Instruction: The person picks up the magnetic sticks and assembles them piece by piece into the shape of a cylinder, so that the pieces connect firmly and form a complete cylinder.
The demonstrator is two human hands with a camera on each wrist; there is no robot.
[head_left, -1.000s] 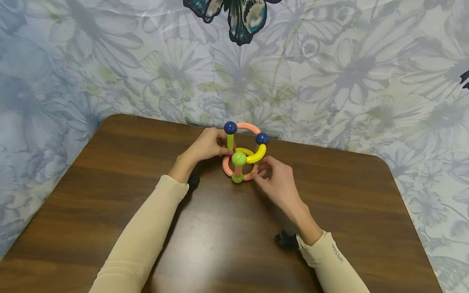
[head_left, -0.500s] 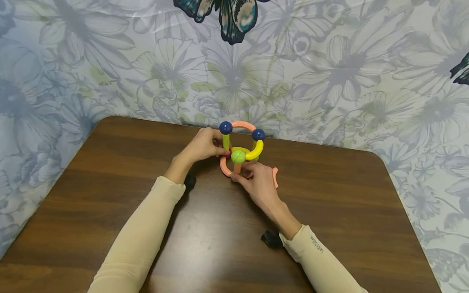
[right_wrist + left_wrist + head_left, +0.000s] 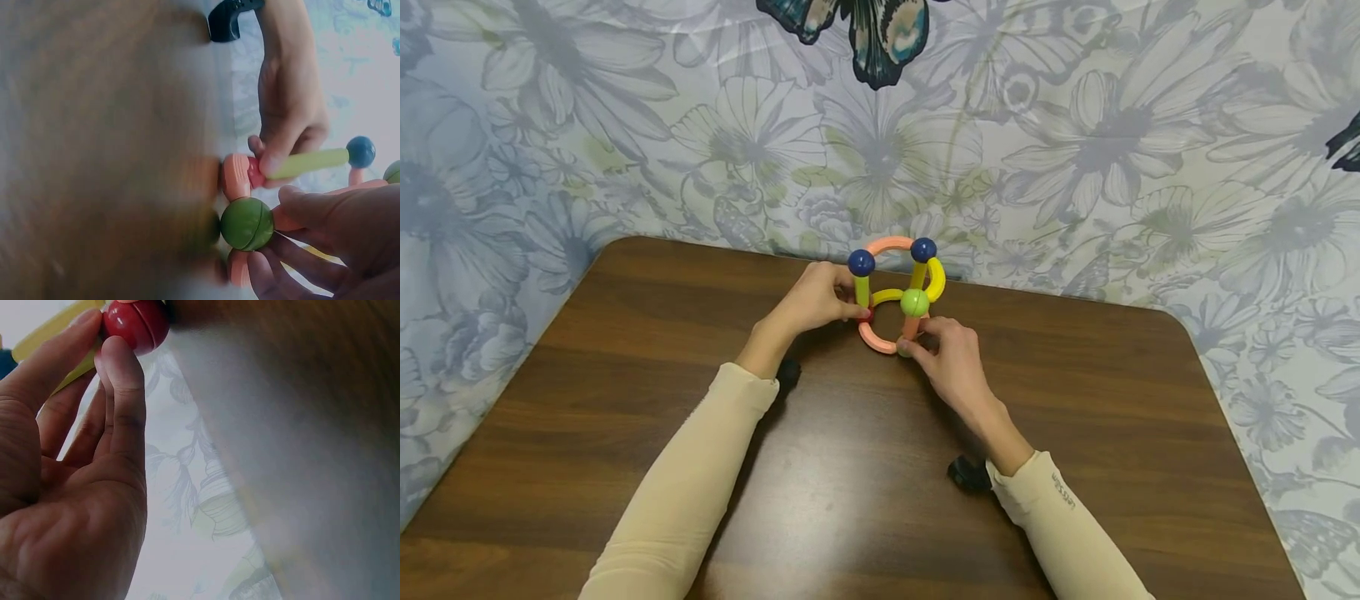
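A magnetic ball-and-stick frame stands on the wooden table near its far edge. My left hand [image 3: 820, 298] pinches the red ball [image 3: 139, 325] at the foot of an upright yellow-green stick [image 3: 862, 290]. My right hand [image 3: 953, 358] grips the lower green ball [image 3: 247, 224] and the pink stick [image 3: 912, 327] rising from it. On that stick sits another green ball [image 3: 915, 302]. Two blue balls [image 3: 861, 263] top the back posts, joined by a pink curved stick [image 3: 890, 243]. A yellow curved stick [image 3: 936, 279] runs down to the upper green ball. Fingers hide part of the base ring.
The brown wooden table [image 3: 850, 500] surrounds the frame, its far edge close behind. A wall covering with flowers and butterflies [image 3: 880, 150] hangs behind it. A black wrist device [image 3: 968, 475] juts from under my right sleeve.
My right hand first moved left onto the front green ball, then back right with it. The right side of the frame swung right and away. My left hand stayed nearly still.
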